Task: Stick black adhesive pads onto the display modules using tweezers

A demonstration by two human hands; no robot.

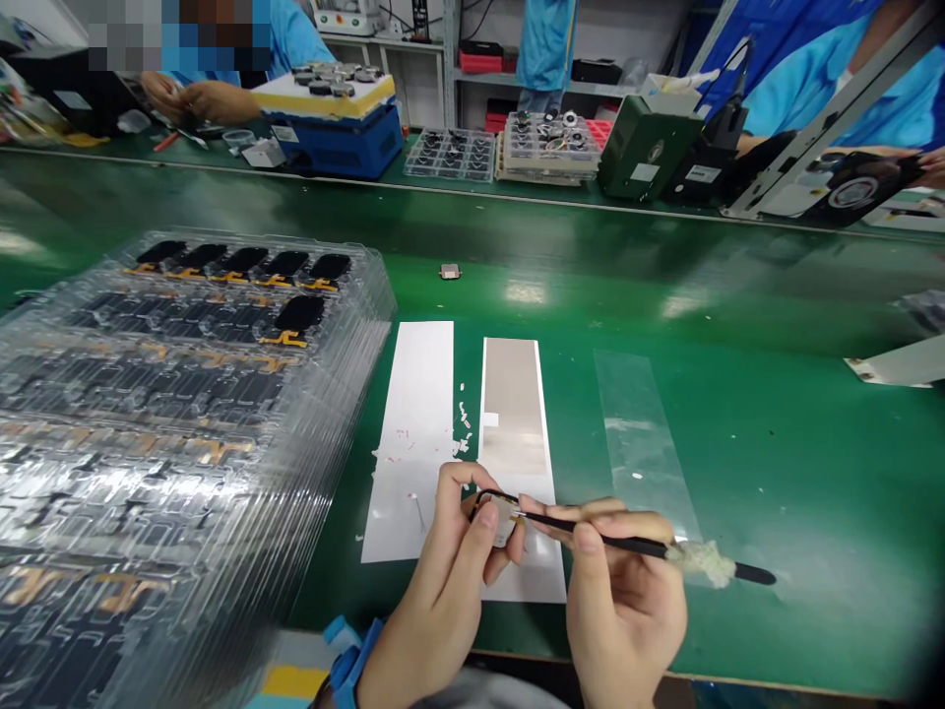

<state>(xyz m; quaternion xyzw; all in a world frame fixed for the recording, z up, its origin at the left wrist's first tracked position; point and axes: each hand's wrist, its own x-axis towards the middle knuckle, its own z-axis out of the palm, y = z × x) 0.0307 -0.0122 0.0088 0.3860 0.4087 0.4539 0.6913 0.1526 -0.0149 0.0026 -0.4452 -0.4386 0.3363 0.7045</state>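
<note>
My left hand (454,561) is closed around a small dark-rimmed electronic part (500,517), pinched between thumb and fingers just above the near table edge. My right hand (616,591) grips black tweezers (627,542) whose tip touches the part's upper right corner; a wad of white tape (701,561) is wrapped around the tweezers' shaft. Both hands hover over the lower end of a white-bordered silvery sheet (513,404). A blue strap (352,655) circles my left wrist.
Stacked clear trays (177,414) with black parts fill the left. A white strip (413,433), small white scraps (464,414) and a clear film strip (642,443) lie on the green belt. One small part (450,271) lies farther out. Other workers, trays and equipment line the far side.
</note>
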